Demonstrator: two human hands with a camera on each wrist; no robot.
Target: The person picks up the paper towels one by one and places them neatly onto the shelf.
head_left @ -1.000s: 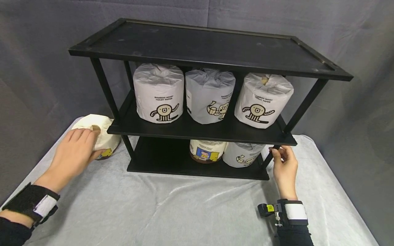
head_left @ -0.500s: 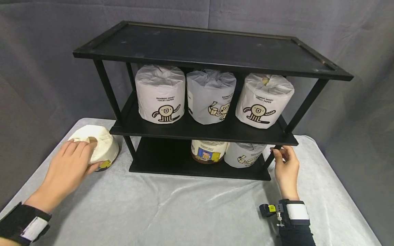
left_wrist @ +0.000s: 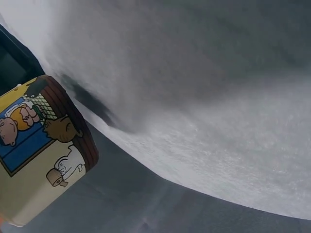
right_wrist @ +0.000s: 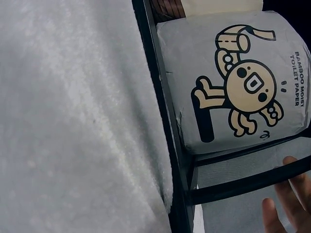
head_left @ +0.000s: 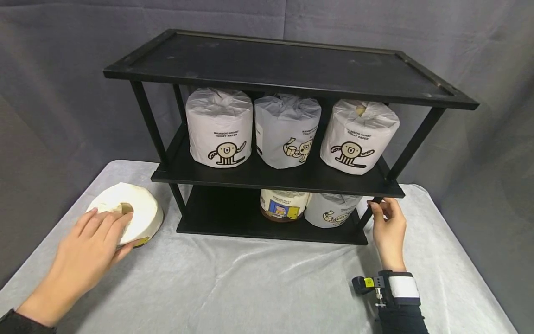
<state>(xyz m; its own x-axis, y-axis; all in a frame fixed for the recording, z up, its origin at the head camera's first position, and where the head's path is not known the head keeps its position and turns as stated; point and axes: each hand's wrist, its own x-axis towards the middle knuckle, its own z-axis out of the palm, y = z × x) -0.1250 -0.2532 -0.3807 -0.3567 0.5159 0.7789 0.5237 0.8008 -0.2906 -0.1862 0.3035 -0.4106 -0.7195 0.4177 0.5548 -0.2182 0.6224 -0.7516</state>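
Note:
My left hand [head_left: 89, 243] grips a cream-wrapped toilet paper roll [head_left: 143, 211] on the left side, fingers at its centre hole and thumb on its side. Its cartoon-printed side [left_wrist: 34, 189] fills the edge of the left wrist view; whether its base touches the cloth I cannot tell. At the black shelf rack [head_left: 271, 185], my right hand [head_left: 389, 227] holds the front right post [right_wrist: 243, 184], thumb and fingers around it. Two rolls stand on the bottom shelf's right half: a cream roll [head_left: 283, 206] and a white roll [head_left: 331, 211].
On the middle shelf stand three white toilet paper rolls, a left one [head_left: 219, 127], a middle one [head_left: 285, 132] and a right one [head_left: 359, 139]. The rack's top panel [head_left: 283, 65] overhangs them. Pale cloth [head_left: 250, 287] covers the table; a grey curtain [head_left: 333, 23] hangs behind.
My left hand has drawn the cream toilet paper roll from beside the rack toward the front left. The right hand has stayed at the post.

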